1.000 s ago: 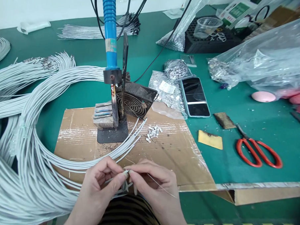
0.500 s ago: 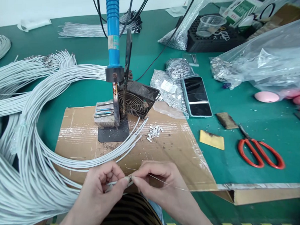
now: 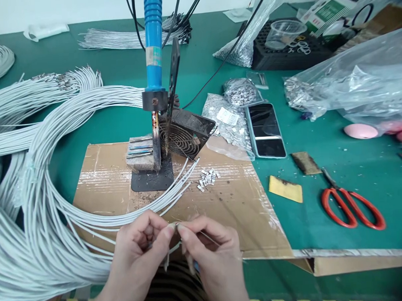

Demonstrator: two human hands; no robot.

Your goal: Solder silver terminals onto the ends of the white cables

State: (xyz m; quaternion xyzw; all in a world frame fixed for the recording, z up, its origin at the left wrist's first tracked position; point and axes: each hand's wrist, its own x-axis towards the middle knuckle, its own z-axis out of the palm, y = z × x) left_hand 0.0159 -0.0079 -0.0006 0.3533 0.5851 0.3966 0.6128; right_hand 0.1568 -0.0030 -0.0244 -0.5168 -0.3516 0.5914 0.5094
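Note:
My left hand [image 3: 138,251] is closed in a pinch on the end of a white cable [image 3: 174,248], which shows below the fingertips. Against it, tip to tip, my right hand [image 3: 215,252] pinches too, with a thin wire [image 3: 210,239] running back through its fingers. What lies right between the fingertips is tiny and mostly covered. Other cable ends [image 3: 185,180] fan out on the cardboard [image 3: 237,211] beyond my hands. A small heap of metal terminals [image 3: 208,179] lies beside them.
A blue-handled soldering iron [image 3: 154,59] stands upright in front, by a dark fan [image 3: 183,138]. Thick cable bundles [image 3: 30,211] fill the left side. Right of the cardboard are a phone [image 3: 266,130], a yellow sponge [image 3: 285,190], red-handled scissors [image 3: 353,206] and plastic bags of parts [image 3: 226,118].
My right hand has turned more upright and its fingertips have drawn together with the left ones. The wire's loose tip, visible before, no longer shows clearly. The view shifts slightly.

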